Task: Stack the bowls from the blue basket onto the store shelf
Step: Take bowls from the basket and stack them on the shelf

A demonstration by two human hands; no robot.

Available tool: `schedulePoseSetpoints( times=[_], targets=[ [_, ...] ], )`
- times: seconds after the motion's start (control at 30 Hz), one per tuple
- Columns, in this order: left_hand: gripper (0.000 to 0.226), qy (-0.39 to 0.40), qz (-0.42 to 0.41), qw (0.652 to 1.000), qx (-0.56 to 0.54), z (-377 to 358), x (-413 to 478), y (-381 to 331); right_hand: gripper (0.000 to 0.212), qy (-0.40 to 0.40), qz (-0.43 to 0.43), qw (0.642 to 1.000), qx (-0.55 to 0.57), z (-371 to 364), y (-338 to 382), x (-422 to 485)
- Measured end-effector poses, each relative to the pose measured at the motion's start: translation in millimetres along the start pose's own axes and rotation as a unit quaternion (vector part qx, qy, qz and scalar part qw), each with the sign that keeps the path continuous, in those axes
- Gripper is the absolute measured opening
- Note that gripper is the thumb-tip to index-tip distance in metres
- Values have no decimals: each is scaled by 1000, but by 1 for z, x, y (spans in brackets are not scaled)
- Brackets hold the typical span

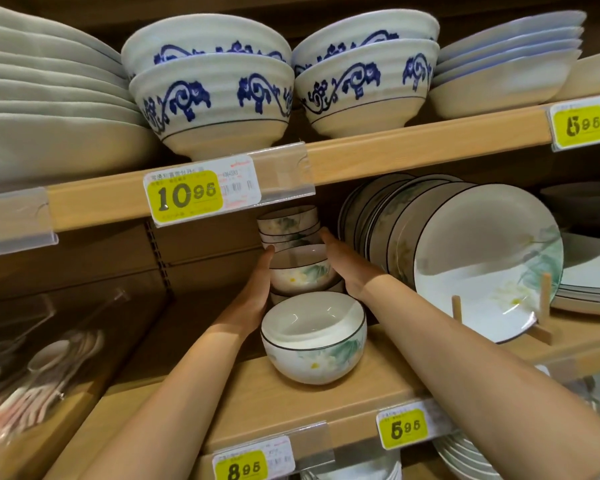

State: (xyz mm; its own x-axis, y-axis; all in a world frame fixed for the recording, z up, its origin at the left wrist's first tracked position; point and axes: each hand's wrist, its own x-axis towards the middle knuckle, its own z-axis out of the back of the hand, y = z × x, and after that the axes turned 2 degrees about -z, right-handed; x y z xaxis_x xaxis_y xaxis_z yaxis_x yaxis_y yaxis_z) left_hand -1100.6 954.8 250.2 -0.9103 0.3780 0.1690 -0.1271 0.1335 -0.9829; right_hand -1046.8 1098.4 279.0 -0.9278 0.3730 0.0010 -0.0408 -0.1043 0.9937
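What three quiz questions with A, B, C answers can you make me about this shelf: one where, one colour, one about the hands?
1. Where do the upright plates stand?
A. Right of the stack of small bowls
B. Inside a basket
C. Left of that stack

2. What colour are the swirls on the big top bowls?
A. Red
B. Blue
C. Green

3. What are the left hand and right hand doing?
A. Hanging empty
B. Pressing the stack's sides
C. Lifting a plate

Answers: A, the plates stand to the stack's right; B, blue scrolls run round them; B, one hand lies against each side.
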Motion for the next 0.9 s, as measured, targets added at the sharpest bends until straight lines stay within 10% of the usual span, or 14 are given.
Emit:
schedulePoseSetpoints(
  times=[0.9],
  targets=[
    [54,-38,59,992,103,-1,-27,-5,68,11,-41,999,18,4,-10,-5]
  ],
)
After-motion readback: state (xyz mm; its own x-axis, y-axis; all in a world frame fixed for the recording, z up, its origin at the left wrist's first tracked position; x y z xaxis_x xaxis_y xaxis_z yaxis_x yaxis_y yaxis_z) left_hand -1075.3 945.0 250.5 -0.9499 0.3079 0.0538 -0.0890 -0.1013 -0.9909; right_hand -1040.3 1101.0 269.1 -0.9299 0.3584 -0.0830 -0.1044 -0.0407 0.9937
